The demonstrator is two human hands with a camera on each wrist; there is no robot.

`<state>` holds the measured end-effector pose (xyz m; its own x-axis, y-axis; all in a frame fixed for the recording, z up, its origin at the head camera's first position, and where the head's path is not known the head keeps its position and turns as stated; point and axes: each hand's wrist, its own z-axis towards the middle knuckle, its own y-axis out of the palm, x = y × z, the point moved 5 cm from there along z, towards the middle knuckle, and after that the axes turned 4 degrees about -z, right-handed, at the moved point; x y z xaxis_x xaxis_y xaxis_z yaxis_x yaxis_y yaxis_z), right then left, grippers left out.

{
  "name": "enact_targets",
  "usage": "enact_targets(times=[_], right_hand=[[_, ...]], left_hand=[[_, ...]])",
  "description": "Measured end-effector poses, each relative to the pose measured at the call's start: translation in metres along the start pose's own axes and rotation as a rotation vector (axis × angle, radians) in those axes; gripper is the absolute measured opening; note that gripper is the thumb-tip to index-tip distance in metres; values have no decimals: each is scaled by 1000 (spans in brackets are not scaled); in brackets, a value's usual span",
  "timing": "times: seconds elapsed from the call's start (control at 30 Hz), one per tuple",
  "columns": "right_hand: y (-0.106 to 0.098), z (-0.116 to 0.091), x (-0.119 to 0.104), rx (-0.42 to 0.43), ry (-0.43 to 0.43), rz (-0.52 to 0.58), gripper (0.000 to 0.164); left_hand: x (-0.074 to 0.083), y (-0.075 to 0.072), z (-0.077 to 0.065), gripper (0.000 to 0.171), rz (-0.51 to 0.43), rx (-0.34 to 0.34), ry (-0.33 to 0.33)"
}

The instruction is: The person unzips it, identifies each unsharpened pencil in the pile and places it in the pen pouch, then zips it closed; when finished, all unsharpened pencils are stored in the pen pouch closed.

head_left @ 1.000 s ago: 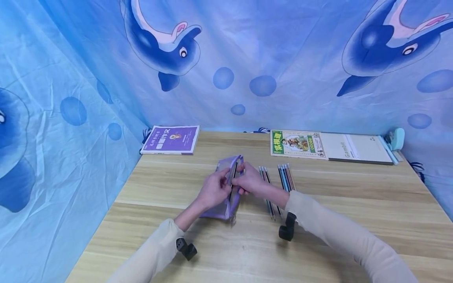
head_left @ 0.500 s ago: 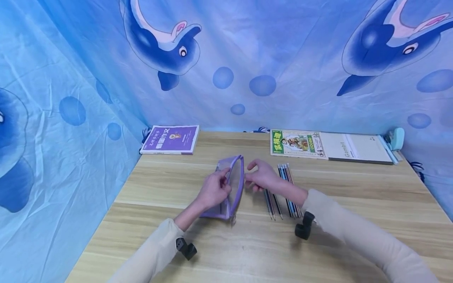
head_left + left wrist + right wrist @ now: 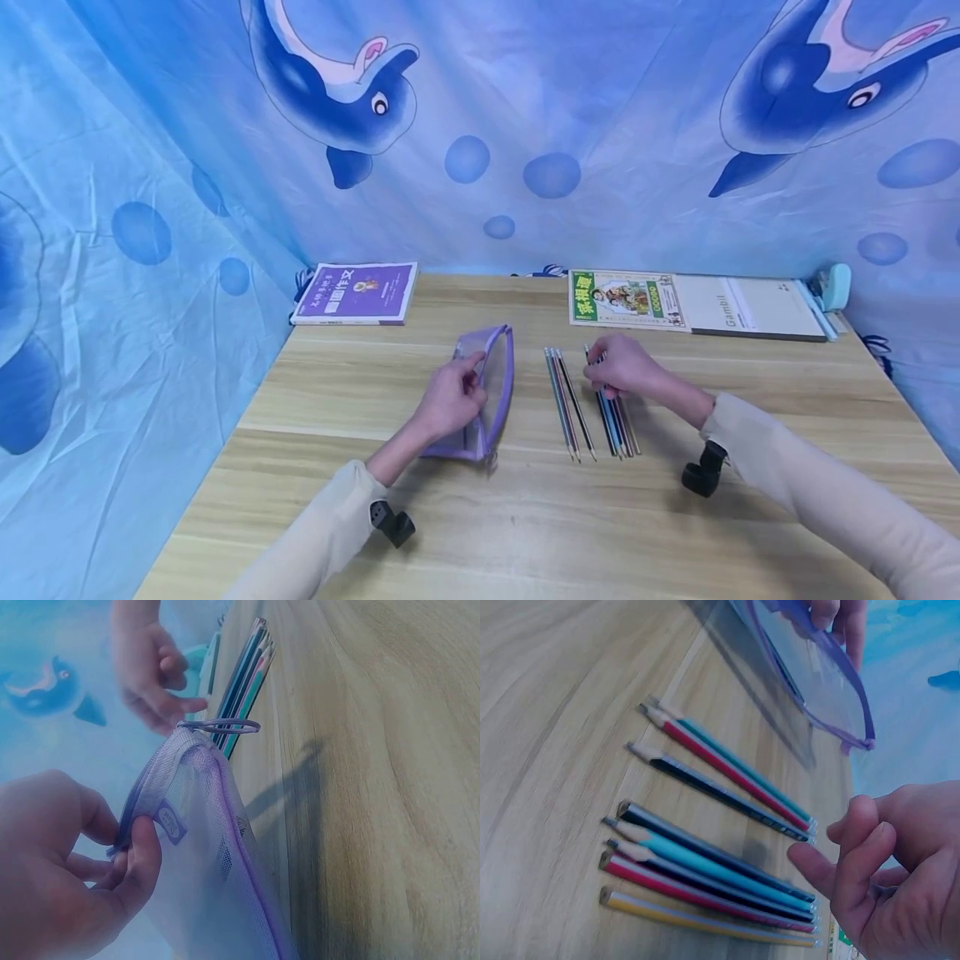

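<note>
My left hand (image 3: 448, 398) pinches one edge of a see-through mesh pencil case (image 3: 510, 392) with purple trim, its mouth gaping to the right. In the left wrist view, thumb and fingers grip the zip edge beside a small label (image 3: 171, 823). A dark slim thing (image 3: 786, 671) shows inside the case in the right wrist view. My right hand (image 3: 624, 365) hovers at the eraser ends of several pencils (image 3: 617, 429), fingers loosely bent and nothing between them. Three more pencils (image 3: 570, 408) lie side by side between that group and the case.
A purple book (image 3: 356, 293) lies at the back left of the wooden table (image 3: 480, 533). At the back right are a green-and-white booklet (image 3: 626, 300), a pale notebook (image 3: 753, 308) and a light-blue object (image 3: 836, 287). A blue dolphin-print curtain (image 3: 495, 100) hangs behind.
My right hand has drawn out of the case's mouth and moved right, past the three pencils, to the other pencil group. My left hand has kept its grip on the case.
</note>
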<state>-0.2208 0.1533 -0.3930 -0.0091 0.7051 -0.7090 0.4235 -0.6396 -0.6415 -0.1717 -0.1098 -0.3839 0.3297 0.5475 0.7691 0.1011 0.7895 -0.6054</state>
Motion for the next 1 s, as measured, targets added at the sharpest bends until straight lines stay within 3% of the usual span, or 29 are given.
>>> enact_targets(times=[0.2, 0.5, 0.73, 1.0], right_hand=[[2, -2, 7, -24, 11, -18, 36], [6, -2, 15, -24, 55, -34, 47], [11, -3, 14, -35, 29, -18, 51], [15, 2, 11, -20, -23, -89, 56]], left_hand=[[0, 0, -2, 61, -3, -19, -31], [1, -1, -3, 61, 11, -9, -8], [-1, 1, -3, 61, -10, -15, -32], [0, 1, -3, 61, -3, -7, -11]])
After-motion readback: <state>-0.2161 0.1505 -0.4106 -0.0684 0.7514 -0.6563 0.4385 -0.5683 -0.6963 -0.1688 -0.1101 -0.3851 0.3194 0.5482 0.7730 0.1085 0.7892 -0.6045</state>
